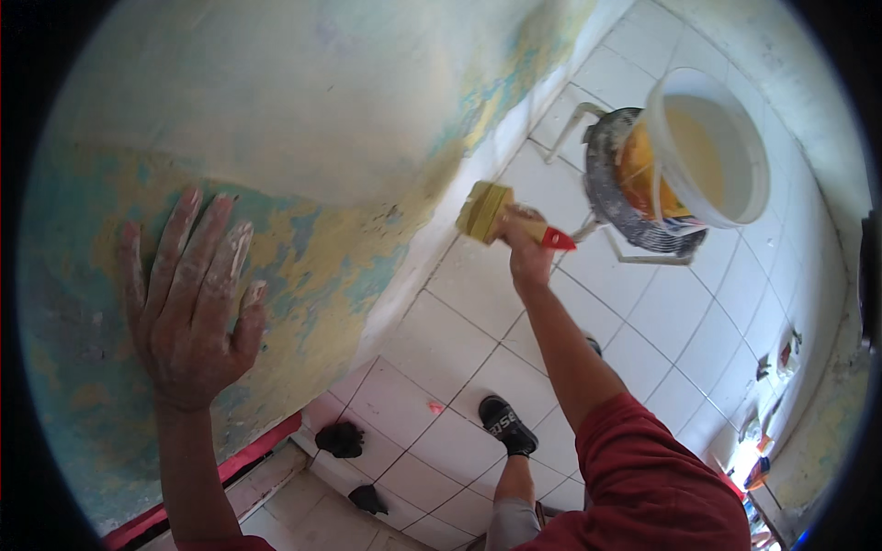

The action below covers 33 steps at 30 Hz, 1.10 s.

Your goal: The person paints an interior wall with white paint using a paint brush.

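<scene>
My left hand [196, 303], dusted with white, lies spread against a patchy painted wall [303, 255] of yellow, teal and pale areas. Nothing is held in it. My right hand [527, 241] grips the handle of a wide paintbrush [486, 210] with a red handle end, held near the wall's lower edge. To the right of the brush, a white plastic bucket [747, 165] of pale liquid stands tilted in this view, on or above a round, paint-spattered grey stool seat [606, 162]. Part of an orange-yellow item shows through or behind the bucket's side.
White floor tiles [468, 330] stretch below, with the stool's metal legs [654, 260] on them. Two dark crumpled things [340, 439] lie by the raised threshold at the lower left. My foot wears a black slide sandal [506, 421]. Several small items lie along the right-hand wall.
</scene>
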{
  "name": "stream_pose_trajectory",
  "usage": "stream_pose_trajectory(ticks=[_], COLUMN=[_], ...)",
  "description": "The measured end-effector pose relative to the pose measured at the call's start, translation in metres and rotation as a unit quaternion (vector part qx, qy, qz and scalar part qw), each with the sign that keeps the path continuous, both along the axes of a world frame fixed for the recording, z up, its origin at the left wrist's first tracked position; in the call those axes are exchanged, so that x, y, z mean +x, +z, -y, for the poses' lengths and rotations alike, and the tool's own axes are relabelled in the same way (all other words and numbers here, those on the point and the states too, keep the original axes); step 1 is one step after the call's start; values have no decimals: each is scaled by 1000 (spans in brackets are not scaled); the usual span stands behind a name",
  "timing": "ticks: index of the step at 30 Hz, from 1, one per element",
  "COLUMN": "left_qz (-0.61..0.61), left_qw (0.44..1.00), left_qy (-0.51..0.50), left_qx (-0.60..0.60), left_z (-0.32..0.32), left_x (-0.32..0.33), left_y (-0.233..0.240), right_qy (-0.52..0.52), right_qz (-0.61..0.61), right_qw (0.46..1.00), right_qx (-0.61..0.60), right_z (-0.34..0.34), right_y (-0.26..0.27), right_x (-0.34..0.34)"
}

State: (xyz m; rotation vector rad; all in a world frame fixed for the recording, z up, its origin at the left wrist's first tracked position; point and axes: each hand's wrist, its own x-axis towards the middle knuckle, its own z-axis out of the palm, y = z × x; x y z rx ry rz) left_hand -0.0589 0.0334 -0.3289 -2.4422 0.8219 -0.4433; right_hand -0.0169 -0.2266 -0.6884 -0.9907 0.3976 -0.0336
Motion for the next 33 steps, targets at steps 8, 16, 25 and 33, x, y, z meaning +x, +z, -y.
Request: stream_pose_trajectory(ticks=[8, 16, 25, 33], left_qz=[-138, -355, -316, -347], left_qw=[922, 533, 530, 502], left_qy=[17, 227, 243, 263], left_qx=[-363, -734, -748, -747], left_z=[67, 313, 345, 343], left_x=[0, 79, 86, 85], left_y=[-80, -145, -193, -175], right_qy=[-57, 153, 353, 289], right_qz=[225, 87, 5, 15], right_qw=[967, 908, 707, 796], right_qx=[-106, -380, -612, -532], right_z=[163, 307, 278, 290], right_y=[196, 296, 224, 221], right_x=[-36, 72, 124, 115])
